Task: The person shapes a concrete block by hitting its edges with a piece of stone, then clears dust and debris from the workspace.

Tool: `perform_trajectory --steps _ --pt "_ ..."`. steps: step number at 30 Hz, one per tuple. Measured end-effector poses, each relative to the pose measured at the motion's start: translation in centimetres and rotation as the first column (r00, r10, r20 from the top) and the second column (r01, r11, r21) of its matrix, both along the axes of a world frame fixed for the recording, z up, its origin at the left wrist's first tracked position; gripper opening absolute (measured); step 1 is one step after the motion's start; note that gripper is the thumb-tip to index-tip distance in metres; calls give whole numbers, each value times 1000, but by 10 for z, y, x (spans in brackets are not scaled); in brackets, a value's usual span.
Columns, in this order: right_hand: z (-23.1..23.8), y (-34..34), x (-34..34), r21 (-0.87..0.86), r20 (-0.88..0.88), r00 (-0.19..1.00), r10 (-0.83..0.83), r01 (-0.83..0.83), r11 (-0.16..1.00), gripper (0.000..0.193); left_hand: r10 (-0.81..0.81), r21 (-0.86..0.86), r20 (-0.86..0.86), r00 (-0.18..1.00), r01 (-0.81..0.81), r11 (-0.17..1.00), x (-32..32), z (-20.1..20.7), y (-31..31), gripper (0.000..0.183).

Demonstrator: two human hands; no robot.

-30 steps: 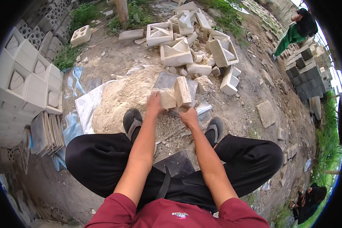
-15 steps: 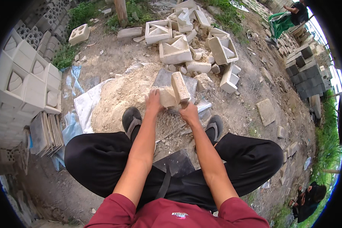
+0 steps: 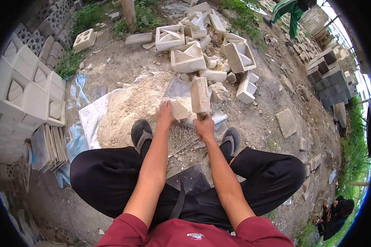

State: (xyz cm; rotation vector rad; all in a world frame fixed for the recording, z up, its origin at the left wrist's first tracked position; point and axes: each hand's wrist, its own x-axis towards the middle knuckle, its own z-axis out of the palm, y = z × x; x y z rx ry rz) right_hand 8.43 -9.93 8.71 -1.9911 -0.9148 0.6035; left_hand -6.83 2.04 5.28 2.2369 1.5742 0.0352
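Note:
My right hand (image 3: 204, 126) is closed around the short handle of a mallet (image 3: 200, 94). The mallet's head is a thick, pale, dust-covered block, raised upright just right of a broken piece of block (image 3: 179, 110). Against that piece's left side rests my left hand (image 3: 166, 114), its fingers curled over it and partly hidden. Beneath lies a dark flat slab (image 3: 177, 88), dusted with crumbs. Pale crushed material (image 3: 125, 109) is heaped to the left on a white sheet (image 3: 92, 117).
Broken decorative blocks (image 3: 188, 57) pile up beyond my hands. Stacked pale blocks (image 3: 31, 94) stand left, grey blocks (image 3: 332, 80) right. My sandalled feet (image 3: 142, 133) flank the work spot. A person in green trousers (image 3: 293, 16) is at far right; another crouches (image 3: 336, 218) near right.
The mallet has swung more upright and slightly right, away from the broken piece. My left hand stays on the piece. The person in green trousers has shifted left and farther off.

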Motion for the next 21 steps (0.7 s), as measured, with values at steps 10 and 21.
perform_trajectory --steps 10,21 --pt "-12 1 18 -339 50 983 179 -152 928 52 -27 43 63 998 24 999 1 -6 -3 113" --pt "-29 -5 2 -355 80 987 141 -104 929 48 -24 30 75 997 22 999 6 -6 -1 112"
